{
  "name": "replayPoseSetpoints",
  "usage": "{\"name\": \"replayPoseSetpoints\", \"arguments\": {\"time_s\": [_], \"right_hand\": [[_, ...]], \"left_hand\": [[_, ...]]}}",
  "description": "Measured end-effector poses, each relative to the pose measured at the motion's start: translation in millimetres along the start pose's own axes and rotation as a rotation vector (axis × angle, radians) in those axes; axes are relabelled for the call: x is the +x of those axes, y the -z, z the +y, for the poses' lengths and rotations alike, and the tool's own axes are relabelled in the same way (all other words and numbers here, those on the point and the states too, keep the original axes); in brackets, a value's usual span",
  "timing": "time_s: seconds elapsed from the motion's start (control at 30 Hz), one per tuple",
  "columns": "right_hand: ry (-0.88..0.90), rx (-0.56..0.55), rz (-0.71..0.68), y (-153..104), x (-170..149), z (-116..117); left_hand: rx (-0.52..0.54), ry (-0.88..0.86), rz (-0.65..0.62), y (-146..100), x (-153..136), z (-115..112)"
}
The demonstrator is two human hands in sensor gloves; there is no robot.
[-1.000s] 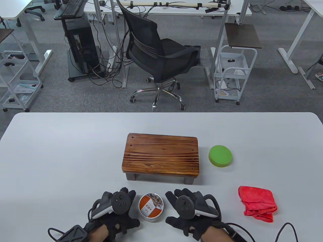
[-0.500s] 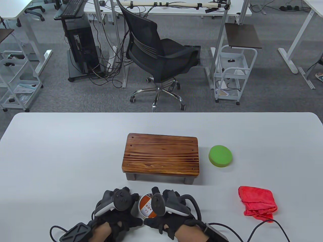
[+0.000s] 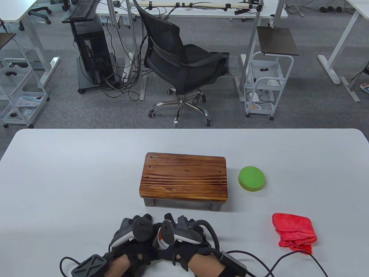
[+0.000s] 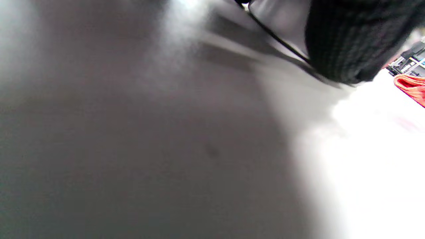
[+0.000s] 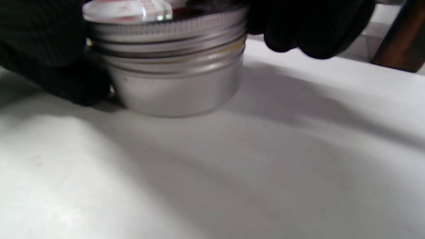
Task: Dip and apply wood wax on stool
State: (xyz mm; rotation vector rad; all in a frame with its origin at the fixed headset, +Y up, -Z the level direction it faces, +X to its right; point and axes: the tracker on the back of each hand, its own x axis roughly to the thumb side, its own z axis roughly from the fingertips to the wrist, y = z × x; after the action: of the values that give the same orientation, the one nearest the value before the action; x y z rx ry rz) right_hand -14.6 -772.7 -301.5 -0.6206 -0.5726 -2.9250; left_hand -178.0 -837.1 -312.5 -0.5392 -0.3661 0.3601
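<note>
**Both hands on the wax tin**

Your hands meet over the tin (image 3: 160, 241) at the near edge of the table (image 3: 72, 173), just in front of the stool (image 3: 184, 179). In the table view only a sliver of its orange label shows between the trackers.

Your left hand (image 3: 135, 245) sits against the tin's left side — the right wrist view shows dark glove pressed to the metal wall there, low by the base. Your right hand (image 3: 184, 245) is cupped over the tin, and its fingers (image 5: 308, 30) curl down past the far rim of the lid, which sits on the tin (image 5: 169, 63). How tightly either hand grips, I cannot tell.

The tin stands upright on the table. The green sponge (image 3: 252, 178) lies just right of the stool; the red cloth (image 3: 294, 233) lies nearer you, well to your right — apart from both hands.
</note>
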Motion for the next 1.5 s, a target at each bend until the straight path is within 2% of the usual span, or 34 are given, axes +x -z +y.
{"name": "replayPoseSetpoints", "arguments": {"time_s": [0.27,0.47,0.57,0.63,0.8,1.1,1.33,1.5], "right_hand": [[-0.010,-0.059,-0.038,0.4,-1.6,1.1],[0.017,-0.016,-0.090,0.0,-6.4,1.5],[0.053,0.020,-0.079,-1.5,-9.5,1.1],[0.031,-0.018,0.008,-3.6,-7.6,1.4],[0.056,0.007,0.039,0.3,-2.8,1.4],[0.032,-0.047,-0.016,2.1,-0.3,3.0],[0.081,-0.009,-0.096,4.2,-6.4,0.7],[0.123,-0.001,-0.046,0.1,-8.6,-0.4]], "left_hand": [[-0.009,-0.005,-0.006,0.5,0.1,-0.1],[-0.011,-0.004,-0.007,0.6,0.1,-0.2],[-0.014,0.004,-0.004,0.5,0.6,-0.6],[-0.019,0.014,-0.002,0.6,1.5,-1.3],[-0.019,0.015,-0.002,0.8,1.7,-1.6],[-0.022,0.019,-0.005,1.4,3.2,-2.6],[-0.025,0.018,-0.007,1.6,3.3,-2.8],[-0.028,0.023,-0.007,1.2,3.6,-3.2]]}}
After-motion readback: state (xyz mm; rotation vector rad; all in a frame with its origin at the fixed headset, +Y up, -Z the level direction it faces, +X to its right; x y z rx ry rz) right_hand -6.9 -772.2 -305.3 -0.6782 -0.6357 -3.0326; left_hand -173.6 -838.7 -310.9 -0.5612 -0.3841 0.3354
